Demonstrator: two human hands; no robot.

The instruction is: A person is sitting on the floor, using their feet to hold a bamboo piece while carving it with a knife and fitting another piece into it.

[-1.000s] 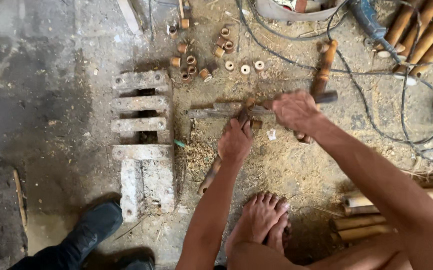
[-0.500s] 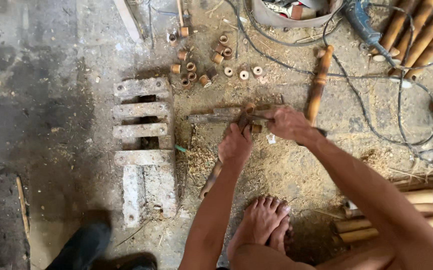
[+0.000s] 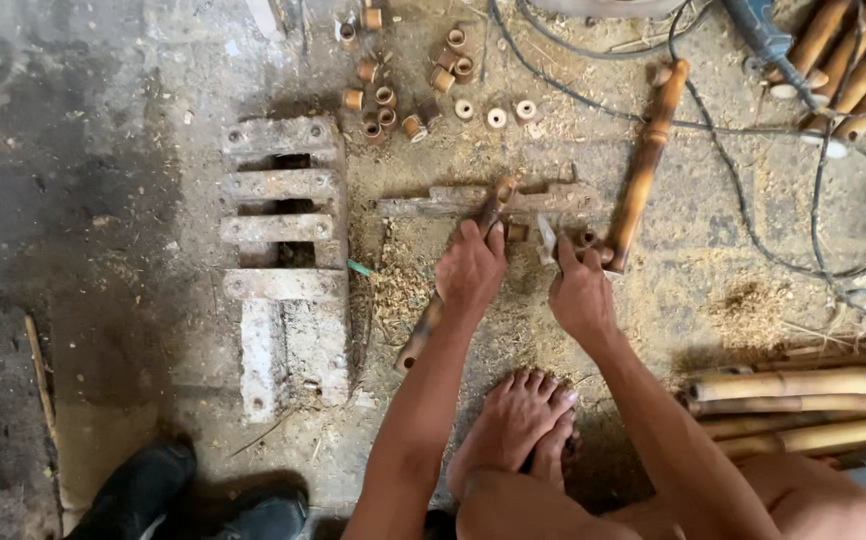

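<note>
The bamboo stick [image 3: 453, 285] is laid across the wooden rest [image 3: 488, 203] and gripped by the left hand [image 3: 470, 275]. It should be pinned firmly while the right hand [image 3: 579, 292], fingers closed around a small blade [image 3: 547, 240], works near the cut rings [image 3: 585, 240].

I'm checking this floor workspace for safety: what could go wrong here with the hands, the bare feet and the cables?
The left hand pins a bamboo stick close to the right hand, which seems to grip a small blade; a slip could cut the fingers. The bare feet rest just behind the work, among sawdust and splinters. Loose cables cross the floor beside a bamboo pole and could snag.
</note>
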